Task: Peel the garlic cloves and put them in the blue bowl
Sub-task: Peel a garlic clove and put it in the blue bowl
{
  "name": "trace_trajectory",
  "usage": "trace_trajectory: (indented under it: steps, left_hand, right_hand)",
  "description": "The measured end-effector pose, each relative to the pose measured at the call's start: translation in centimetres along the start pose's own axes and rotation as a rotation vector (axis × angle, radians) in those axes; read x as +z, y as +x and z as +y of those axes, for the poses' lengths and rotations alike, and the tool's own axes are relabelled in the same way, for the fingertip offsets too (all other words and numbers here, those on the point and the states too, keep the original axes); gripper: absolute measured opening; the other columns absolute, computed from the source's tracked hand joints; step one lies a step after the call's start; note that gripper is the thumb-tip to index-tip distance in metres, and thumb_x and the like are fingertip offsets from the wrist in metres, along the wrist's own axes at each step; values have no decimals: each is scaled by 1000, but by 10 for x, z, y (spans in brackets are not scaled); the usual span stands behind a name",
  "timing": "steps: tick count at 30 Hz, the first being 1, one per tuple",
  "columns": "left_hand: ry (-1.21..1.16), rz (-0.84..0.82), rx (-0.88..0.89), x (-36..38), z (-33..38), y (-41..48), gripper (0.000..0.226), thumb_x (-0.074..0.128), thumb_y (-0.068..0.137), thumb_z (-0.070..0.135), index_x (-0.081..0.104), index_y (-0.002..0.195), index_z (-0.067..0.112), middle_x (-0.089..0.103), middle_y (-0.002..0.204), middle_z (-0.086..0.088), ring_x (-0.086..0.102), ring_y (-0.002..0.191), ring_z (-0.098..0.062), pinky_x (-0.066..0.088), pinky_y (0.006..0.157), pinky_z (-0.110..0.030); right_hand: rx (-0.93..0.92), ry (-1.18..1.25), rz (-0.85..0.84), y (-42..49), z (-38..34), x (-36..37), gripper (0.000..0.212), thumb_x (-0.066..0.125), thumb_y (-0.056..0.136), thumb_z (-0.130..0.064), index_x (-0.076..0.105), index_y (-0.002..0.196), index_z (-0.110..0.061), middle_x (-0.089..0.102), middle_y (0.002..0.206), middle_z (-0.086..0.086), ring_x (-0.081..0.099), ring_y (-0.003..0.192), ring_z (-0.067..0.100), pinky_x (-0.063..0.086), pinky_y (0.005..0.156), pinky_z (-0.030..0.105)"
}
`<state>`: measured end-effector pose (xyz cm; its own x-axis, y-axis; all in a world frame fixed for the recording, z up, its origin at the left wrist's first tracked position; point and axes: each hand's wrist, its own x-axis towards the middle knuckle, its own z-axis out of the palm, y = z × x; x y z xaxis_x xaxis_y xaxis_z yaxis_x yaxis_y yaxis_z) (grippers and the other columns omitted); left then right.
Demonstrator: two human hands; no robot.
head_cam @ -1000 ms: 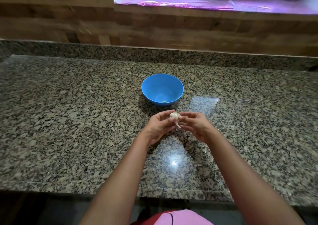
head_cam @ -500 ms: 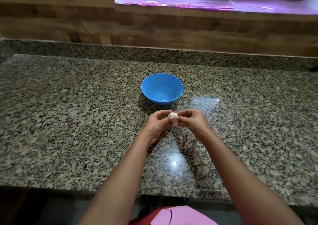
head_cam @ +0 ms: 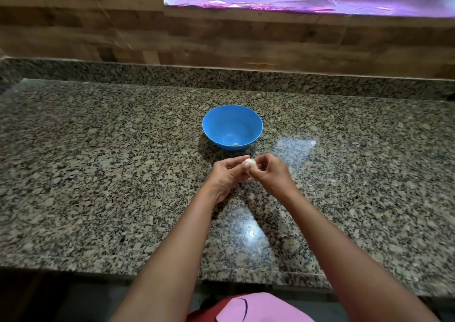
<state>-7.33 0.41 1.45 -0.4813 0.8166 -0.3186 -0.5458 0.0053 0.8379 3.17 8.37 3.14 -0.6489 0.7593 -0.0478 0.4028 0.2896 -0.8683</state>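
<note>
Blue bowl (head_cam: 232,122) on a speckled counter (head_cam: 98,174)

The bowl is plain bright blue with one small pale green speck inside; the counter is granite mottled in grey, black and beige; the garlic (head_cam: 250,163) is off-white; the wall (head_cam: 98,26) behind shows brown wood-grain planks; the window ledge (head_cam: 307,4) glows purple-pink; clothing (head_cam: 258,308) at the bottom edge is pink and red.

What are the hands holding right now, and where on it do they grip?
Both hands hold one garlic bulb above the granite counter: the left hand pinches its left side, the right hand its right side. The exact finger placement is unclear.
</note>
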Motion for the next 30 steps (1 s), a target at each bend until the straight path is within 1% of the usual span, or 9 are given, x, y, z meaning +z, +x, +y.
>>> trace_trajectory:
  steps: [2,5,7,11,13,20,23,27,30]
  left_hand:
    - [-10,0,3,1,0,0,22,62,84,-2,62,106,-3,73,78,-7,70,70,-16,58,67,-24]
    - [-16,-3,1,3,3,1,20,60,85,-3,62,105,-3,73,77,-8,69,66,-16,58,62,-25]
    - [-5,-9,1,3,2,2,21,61,85,-3,63,105,-3,72,82,-10,69,69,-17,59,66,-26]
    - [29,-2,-8,4,-1,3,23,63,84,-1,63,106,-3,71,88,-10,68,77,-17,56,78,-28]
    - [39,-2,-8,5,-2,4,26,63,83,-3,61,109,-6,71,86,-9,69,76,-16,57,77,-28]
    - [65,14,-9,5,-4,4,25,63,83,-4,61,108,-7,70,87,-11,70,73,-15,58,75,-27]
    - [82,12,-6,5,-3,3,24,62,84,-4,61,108,-7,71,82,-8,69,70,-14,58,73,-26]
    - [78,17,-7,4,-4,2,24,61,85,-1,61,108,-7,72,78,-5,69,68,-13,58,70,-25]
    - [149,89,11,2,-7,1,28,62,86,1,60,112,-7,71,80,-4,68,68,-10,58,66,-23]
  right_hand:
    - [8,59,-33,1,1,-3,21,68,84,-23,60,96,-8,65,85,6,60,73,15,49,60,23]
    - [33,142,-57,3,2,-7,18,67,85,-19,60,97,-8,66,87,8,64,79,20,54,70,32]
    - [27,110,-54,4,2,-8,21,68,84,-21,60,97,-8,67,88,8,64,79,20,55,71,33]
    - [2,0,-27,3,3,-6,27,69,83,-26,58,96,-5,63,88,8,57,73,14,51,63,25]
    - [-6,-32,-5,3,6,-4,24,68,83,-23,57,94,-4,62,93,13,55,74,15,47,57,20]
    - [-59,-194,-22,2,11,-2,26,64,86,-30,53,95,-8,54,99,9,51,84,18,36,60,16]
    - [-52,-142,-36,1,13,-4,27,64,86,-33,53,94,-10,56,98,9,55,84,19,45,66,22]
    - [33,25,-96,2,11,-8,18,63,88,-26,55,97,-12,61,98,9,60,84,20,50,64,27]
    - [103,90,-108,2,14,-11,9,60,90,-19,56,95,-12,64,96,10,61,84,22,53,74,37]
